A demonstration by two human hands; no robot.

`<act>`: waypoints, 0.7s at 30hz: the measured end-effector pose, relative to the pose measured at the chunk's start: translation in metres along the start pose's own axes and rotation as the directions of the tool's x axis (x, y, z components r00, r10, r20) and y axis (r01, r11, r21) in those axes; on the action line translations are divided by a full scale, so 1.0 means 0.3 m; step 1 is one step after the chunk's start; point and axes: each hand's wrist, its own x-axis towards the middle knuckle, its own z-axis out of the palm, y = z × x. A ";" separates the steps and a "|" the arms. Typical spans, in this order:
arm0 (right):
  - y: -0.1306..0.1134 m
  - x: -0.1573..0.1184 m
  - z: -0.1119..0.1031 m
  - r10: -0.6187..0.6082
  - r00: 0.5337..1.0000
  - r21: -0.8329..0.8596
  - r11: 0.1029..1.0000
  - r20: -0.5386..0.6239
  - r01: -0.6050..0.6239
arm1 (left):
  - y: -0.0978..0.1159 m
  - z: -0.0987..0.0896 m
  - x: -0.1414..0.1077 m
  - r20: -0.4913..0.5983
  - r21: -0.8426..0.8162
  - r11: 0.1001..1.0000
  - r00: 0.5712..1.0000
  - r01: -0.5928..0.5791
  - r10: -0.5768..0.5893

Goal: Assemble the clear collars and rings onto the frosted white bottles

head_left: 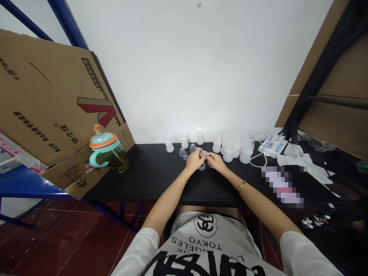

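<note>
Left hand (pixel 194 161) and right hand (pixel 216 162) curled, fingertips pinching small clear ring (pixel 204 153); frosted bottles (pixel 228 154) upright at 12 o'clock, clear cups (pixel 183 152) lying separate nearby.

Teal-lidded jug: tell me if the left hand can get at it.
Probably yes: nothing stands between the left hand and the jug on the table, though it holds a small clear piece.
</note>
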 end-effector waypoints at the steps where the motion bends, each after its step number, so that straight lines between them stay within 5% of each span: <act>1: 0.001 0.000 0.000 0.000 1.000 -0.003 1.000 -0.001 0.000 | 0.001 -0.001 -0.001 0.001 0.000 1.000 1.000 -0.005 0.005; 21: 0.010 0.007 0.003 0.034 0.999 0.008 0.999 -0.006 -0.034 | 0.003 -0.001 -0.004 0.021 0.003 0.999 0.999 -0.039 0.039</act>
